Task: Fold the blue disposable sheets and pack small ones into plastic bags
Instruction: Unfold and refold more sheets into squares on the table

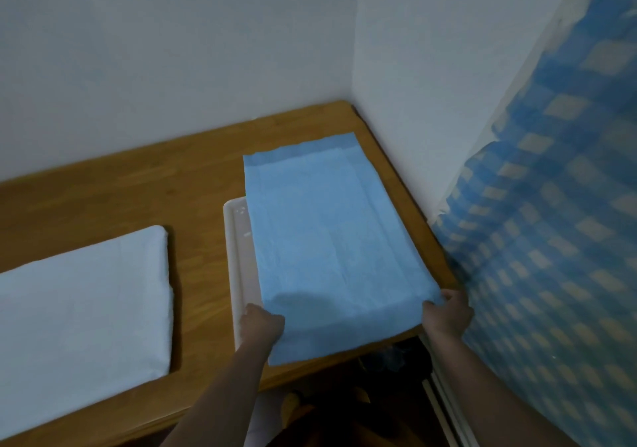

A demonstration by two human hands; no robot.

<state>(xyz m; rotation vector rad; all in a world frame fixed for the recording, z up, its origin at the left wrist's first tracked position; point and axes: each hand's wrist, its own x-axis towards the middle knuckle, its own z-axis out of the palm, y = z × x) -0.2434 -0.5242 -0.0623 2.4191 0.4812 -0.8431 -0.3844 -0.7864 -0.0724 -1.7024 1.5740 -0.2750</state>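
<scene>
a thin, light blue rectangular disposable sheet lies flat on the brown wooden table, partly over a white plastic tray, its near edge hanging past the table's front. the left hand pinches the near left corner and the right hand pinches the near right corner. to fold well, the person would likely lift both corners evenly and match them to the far corners before pressing the crease. a white folded cloth rests well apart.
</scene>
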